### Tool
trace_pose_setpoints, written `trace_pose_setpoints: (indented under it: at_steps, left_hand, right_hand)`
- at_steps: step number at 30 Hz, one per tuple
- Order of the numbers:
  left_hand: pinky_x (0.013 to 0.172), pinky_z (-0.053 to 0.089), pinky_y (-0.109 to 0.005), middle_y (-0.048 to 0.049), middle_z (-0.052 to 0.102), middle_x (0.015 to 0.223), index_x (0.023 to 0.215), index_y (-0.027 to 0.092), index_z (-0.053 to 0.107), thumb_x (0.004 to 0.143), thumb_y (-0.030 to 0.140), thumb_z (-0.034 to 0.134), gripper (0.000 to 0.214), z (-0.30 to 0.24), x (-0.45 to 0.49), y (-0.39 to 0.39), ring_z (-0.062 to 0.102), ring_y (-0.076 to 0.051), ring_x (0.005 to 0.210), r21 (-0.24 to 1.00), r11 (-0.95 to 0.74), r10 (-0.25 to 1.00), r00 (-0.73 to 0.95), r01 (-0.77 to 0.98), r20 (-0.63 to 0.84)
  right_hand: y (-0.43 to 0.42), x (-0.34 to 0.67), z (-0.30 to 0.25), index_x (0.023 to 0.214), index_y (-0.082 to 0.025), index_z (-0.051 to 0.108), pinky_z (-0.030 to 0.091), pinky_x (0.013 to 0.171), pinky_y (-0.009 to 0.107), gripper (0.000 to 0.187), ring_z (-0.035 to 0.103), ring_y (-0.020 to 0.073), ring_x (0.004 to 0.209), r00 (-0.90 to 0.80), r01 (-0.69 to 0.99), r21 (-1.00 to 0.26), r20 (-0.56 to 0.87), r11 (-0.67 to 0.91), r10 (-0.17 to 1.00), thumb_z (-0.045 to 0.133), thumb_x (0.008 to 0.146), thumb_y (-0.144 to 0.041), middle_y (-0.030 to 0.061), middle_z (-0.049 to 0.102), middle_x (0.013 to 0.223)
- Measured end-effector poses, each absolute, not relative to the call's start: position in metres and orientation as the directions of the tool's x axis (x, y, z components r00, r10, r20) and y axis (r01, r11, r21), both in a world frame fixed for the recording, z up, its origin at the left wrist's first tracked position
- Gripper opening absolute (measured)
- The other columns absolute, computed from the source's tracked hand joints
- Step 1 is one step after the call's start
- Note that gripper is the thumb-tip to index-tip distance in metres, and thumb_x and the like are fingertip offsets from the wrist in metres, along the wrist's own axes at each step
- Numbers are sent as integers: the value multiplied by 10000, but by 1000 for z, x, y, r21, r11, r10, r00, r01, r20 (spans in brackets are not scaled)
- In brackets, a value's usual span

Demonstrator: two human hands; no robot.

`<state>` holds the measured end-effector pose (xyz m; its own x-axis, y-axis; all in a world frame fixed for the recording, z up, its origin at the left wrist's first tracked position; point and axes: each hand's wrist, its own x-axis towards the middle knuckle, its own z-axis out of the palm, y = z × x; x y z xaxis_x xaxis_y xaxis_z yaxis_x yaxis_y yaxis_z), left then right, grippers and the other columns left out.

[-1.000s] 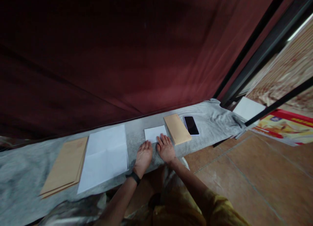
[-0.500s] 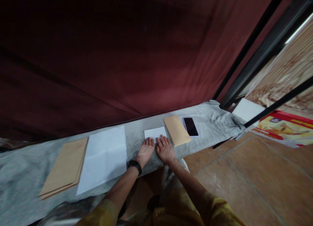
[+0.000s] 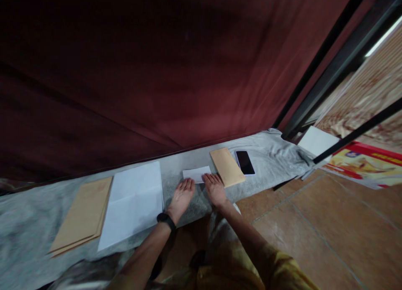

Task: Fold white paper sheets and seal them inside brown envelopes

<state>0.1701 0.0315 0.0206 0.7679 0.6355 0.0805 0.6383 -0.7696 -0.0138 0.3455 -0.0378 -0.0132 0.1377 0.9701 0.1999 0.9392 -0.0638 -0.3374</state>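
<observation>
A small folded sheet of white paper (image 3: 197,173) lies on the grey cloth in front of me. My left hand (image 3: 182,193) rests palm down at the paper's near left corner, its fingers stretched out and close together. At the near right corner my right hand (image 3: 215,189) lies palm down too, fingers extended and their tips touching the paper's edge. Both thumbs are hard to make out. A brown envelope (image 3: 227,166) sits just right of the paper, close to my right fingertips. A dark wristband (image 3: 166,220) is on my left wrist.
Large white sheets (image 3: 135,202) lie to the left, beside a stack of brown envelopes (image 3: 82,212). A phone (image 3: 245,162) lies right of the single envelope. A dark red curtain (image 3: 188,80) hangs behind the narrow cloth-covered surface (image 3: 270,156). Tiled floor (image 3: 301,223) shows at right.
My hands have slid apart, the left one moving left and toward me, the right one slightly right. The folded paper has shifted a little left and shows a narrower face.
</observation>
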Motion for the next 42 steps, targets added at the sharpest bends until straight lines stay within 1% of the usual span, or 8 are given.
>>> trace_pose_setpoints:
  at_steps: [5, 10, 13, 16, 21, 26, 32, 42]
  left_hand:
    - [1092, 437, -421, -133, 673, 1314, 1293, 176, 646, 912, 71, 402, 464, 41, 141, 31, 607, -266, 1246, 81, -754, 654, 736, 652, 172]
    - [1053, 475, -435, -106, 729, 1191, 1226, 196, 665, 961, 396, 507, 368, 47, 132, 41, 655, -268, 1139, 501, -593, 804, 494, 631, 330]
    - [973, 530, -400, -106, 723, 1207, 1246, 175, 627, 874, 528, 604, 513, 44, 137, 44, 668, -260, 1120, 824, -355, 918, 331, 442, 218]
    - [794, 570, -349, -102, 759, 1052, 1095, 144, 667, 792, 611, 658, 557, 41, 142, 41, 711, -247, 931, 961, -87, 934, 358, 262, -13]
    - [576, 495, -260, -48, 734, 823, 921, 145, 671, 674, 663, 736, 577, 34, 146, 33, 658, -188, 704, 980, 103, 930, 332, 172, -156]
    - [462, 388, -220, 19, 648, 647, 836, 158, 658, 663, 610, 773, 497, 35, 152, 30, 533, -109, 496, 982, 123, 954, 257, 144, -157]
    - [465, 366, -202, 24, 677, 721, 869, 163, 651, 609, 538, 833, 492, 27, 159, 28, 536, -71, 471, 952, 304, 929, 226, -10, -294]
    - [601, 465, -226, -32, 737, 797, 884, 152, 661, 633, 356, 865, 383, 18, 158, 35, 696, -155, 694, 903, 417, 888, 258, -103, -381]
  right_hand:
    - [-39, 353, 7, 1309, -243, 661, 421, 1092, 344, 402, 654, 201, 1153, 114, 915, -403, 165, -39, 980, 420, 1000, -156, 52, 708, 1278]
    - [-45, 357, 32, 1158, -238, 736, 523, 880, 287, 322, 712, 212, 1004, 205, 821, -568, 192, -62, 960, 442, 1029, -256, 47, 764, 1133]
    - [-46, 359, 37, 1050, -226, 753, 530, 751, 260, 302, 720, 196, 858, 208, 675, -738, 190, 0, 959, 470, 1022, -327, 29, 781, 963]
    - [-42, 359, 33, 933, -194, 747, 498, 621, 243, 307, 677, 175, 705, 253, 457, -890, 134, 4, 958, 519, 979, -393, 21, 742, 780]
    - [-41, 354, 18, 982, -172, 696, 482, 541, 237, 341, 628, 162, 652, 448, -10, -995, -94, -101, 889, 662, 809, -464, 18, 694, 753]
    - [-58, 340, 6, 1016, -209, 669, 555, 545, 296, 489, 667, 183, 650, 291, -409, -887, -348, -213, 891, 809, 626, -470, 25, 719, 885]
    - [-56, 335, 0, 845, -202, 638, 497, 435, 262, 356, 551, 125, 459, 339, -412, -886, -364, -211, 867, 795, 619, -427, -42, 606, 616]
    - [-44, 344, -1, 792, -184, 662, 489, 449, 254, 370, 559, 122, 455, 380, -426, -889, -346, -170, 858, 810, 597, -461, -43, 621, 593]
